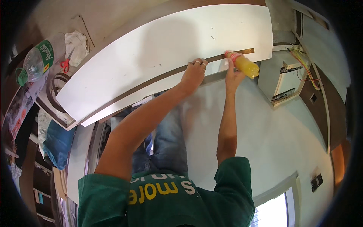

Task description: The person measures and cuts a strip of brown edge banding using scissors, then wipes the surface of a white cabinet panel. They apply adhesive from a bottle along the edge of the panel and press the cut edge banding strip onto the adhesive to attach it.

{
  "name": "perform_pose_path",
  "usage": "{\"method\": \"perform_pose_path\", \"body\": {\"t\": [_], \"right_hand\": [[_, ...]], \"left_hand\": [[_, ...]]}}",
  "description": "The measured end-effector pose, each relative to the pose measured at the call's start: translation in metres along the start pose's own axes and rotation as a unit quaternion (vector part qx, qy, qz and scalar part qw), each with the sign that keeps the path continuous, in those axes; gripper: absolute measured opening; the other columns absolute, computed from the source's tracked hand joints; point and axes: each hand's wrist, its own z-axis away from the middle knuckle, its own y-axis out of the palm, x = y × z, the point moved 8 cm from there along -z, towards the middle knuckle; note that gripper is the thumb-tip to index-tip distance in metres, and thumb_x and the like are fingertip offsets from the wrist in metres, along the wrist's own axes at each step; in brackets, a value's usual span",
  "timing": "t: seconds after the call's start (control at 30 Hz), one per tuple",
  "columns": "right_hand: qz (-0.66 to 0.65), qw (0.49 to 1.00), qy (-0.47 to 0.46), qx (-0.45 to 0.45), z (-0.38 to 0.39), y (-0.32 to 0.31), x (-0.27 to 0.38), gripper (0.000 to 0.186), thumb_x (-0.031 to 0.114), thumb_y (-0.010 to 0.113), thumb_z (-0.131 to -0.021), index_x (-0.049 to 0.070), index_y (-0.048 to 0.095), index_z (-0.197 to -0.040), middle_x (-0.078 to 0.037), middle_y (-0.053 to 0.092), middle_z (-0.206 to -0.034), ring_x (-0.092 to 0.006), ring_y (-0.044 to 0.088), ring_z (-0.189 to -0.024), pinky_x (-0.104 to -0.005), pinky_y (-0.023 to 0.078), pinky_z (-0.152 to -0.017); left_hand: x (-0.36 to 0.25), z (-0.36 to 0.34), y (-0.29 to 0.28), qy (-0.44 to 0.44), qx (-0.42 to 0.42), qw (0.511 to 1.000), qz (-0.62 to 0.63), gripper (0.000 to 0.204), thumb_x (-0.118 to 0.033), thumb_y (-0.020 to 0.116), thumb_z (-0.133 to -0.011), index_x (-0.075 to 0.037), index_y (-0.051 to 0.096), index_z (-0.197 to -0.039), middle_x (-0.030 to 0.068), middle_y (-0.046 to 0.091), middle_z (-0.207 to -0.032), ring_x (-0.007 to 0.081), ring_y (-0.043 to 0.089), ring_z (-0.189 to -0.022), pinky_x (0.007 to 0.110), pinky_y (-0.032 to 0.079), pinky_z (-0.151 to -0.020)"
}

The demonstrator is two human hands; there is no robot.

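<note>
A long white board (170,41) lies across in front of me, with a narrow brown edge (159,76) running along its near side. My left hand (194,73) lies over that edge near the middle, fingers bent and gripping it; rings show on them. Farther right, my right hand (233,77) is wrapped round a plastic bottle (245,66) with yellow liquid in it. The bottle is tilted, its reddish neck against the brown edge and its base toward the lower right. A lighter brown, wet-looking stretch (247,51) shows on the edge just beyond the bottle's neck.
At the left are a large clear bottle (36,62) with a green label, red scissors (65,65), a white cloth (76,47) and a coiled brown strip (56,85). A box with metal slides (281,79) and loose wires (302,62) stands at the right.
</note>
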Motion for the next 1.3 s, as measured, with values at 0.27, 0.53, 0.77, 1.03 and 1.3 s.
{"method": "perform_pose_path", "body": {"t": [0.27,0.53,0.77,1.03,1.3], "right_hand": [[0.050,0.992,-0.114,0.005,-0.003,-0.003,0.021,0.025,0.002,0.071,-0.082,-0.004,0.059,-0.103,-0.012,0.059,-0.112,-0.0209,0.057,-0.106,-0.0338,0.044,-0.095],[0.073,0.994,-0.054,0.053,-0.007,0.004,0.008,0.038,0.006,0.070,-0.085,-0.003,0.053,-0.119,-0.012,0.057,-0.118,-0.0217,0.055,-0.110,-0.0341,0.044,-0.094],[-0.111,0.993,0.038,-0.028,-0.009,-0.010,0.001,0.032,0.003,0.070,-0.085,-0.003,0.055,-0.113,-0.012,0.059,-0.112,-0.0232,0.057,-0.106,-0.0342,0.044,-0.096],[-0.064,0.997,0.040,0.001,0.001,-0.002,0.010,0.033,0.001,0.069,-0.082,-0.002,0.057,-0.112,-0.013,0.059,-0.112,-0.0220,0.058,-0.103,-0.0350,0.045,-0.094],[0.036,0.998,-0.046,0.011,0.014,0.005,-0.001,0.038,0.005,0.070,-0.086,-0.004,0.053,-0.119,-0.013,0.057,-0.119,-0.0213,0.055,-0.110,-0.0349,0.043,-0.099]], "left_hand": [[0.001,-0.002,0.008,-0.004,0.031,1.000,0.003,0.037,-0.013,0.061,-0.083,0.005,0.059,-0.115,0.0109,0.050,-0.126,0.0245,0.051,-0.114,0.032,0.052,-0.084],[-0.002,-0.003,0.016,-0.010,0.062,0.998,0.012,0.039,-0.011,0.060,-0.083,0.006,0.058,-0.117,0.0110,0.050,-0.127,0.0256,0.051,-0.116,0.033,0.052,-0.083],[-0.002,-0.004,0.011,0.004,0.035,0.999,-0.017,0.039,-0.011,0.061,-0.083,0.006,0.057,-0.118,0.0125,0.050,-0.125,0.0260,0.051,-0.115,0.032,0.052,-0.084],[-0.001,-0.004,0.012,0.010,0.063,0.998,0.006,0.047,-0.007,0.060,-0.082,0.010,0.049,-0.124,0.0146,0.050,-0.125,0.0254,0.049,-0.119,0.033,0.052,-0.085],[0.007,0.022,0.014,0.031,0.014,0.997,0.069,0.053,-0.006,0.055,-0.085,0.012,0.043,-0.133,0.0180,0.043,-0.142,0.0294,0.043,-0.130,0.037,0.039,-0.108]]}}
